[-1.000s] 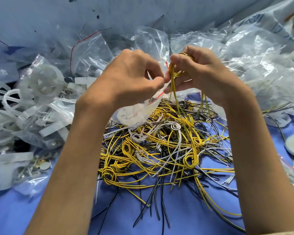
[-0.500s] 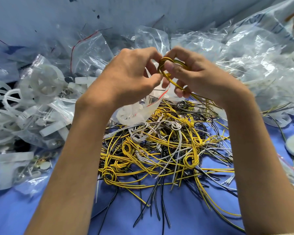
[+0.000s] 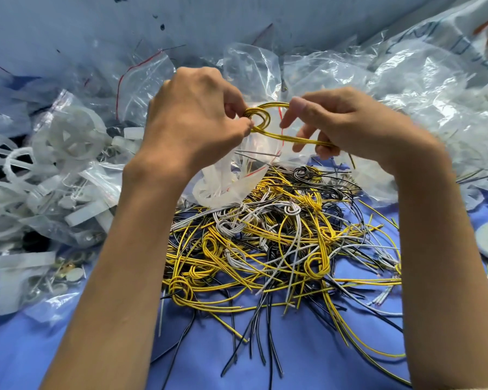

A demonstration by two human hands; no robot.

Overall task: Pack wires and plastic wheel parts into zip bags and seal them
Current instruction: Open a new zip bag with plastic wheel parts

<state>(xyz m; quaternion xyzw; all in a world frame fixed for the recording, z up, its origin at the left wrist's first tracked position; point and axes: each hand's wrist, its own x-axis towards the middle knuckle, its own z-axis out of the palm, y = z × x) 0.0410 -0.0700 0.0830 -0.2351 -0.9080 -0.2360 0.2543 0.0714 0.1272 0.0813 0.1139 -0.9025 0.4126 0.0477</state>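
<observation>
we are in the wire step: coiling a yellow wire bundle (image 3: 293, 138) so it will fit a zip bag. our left hand (image 3: 192, 119) has thumb and fingers curled in a pinch on the small loop at the bundle's left end, where the strands cross. our right hand (image 3: 350, 128) is half open, with the index finger raised near the top of the loop and the lower fingers curled round the bundle's straight tail. so the bundle is in the air between both hands, above the wire pile (image 3: 279, 243) of yellow, grey and black strands on the blue cloth (image 3: 293, 361).

just below the hands hangs a zip bag (image 3: 223, 181) with a red seal line and pale plastic pieces inside. its mouth is hidden behind our left hand, and we cannot tell whether that hand also holds it. bagged plastic wheel parts (image 3: 74, 136) lie to the left, and loose clear bags (image 3: 406, 80) lie behind and to the right.

we judge the coil unfinished, since the tail sticks out past our right fingers. the next move calls for bringing that tail round or through the loop so the coil holds its shape. then we need to find the bag's mouth and feed the coil in without the springy strands popping open or snagging the seal.
</observation>
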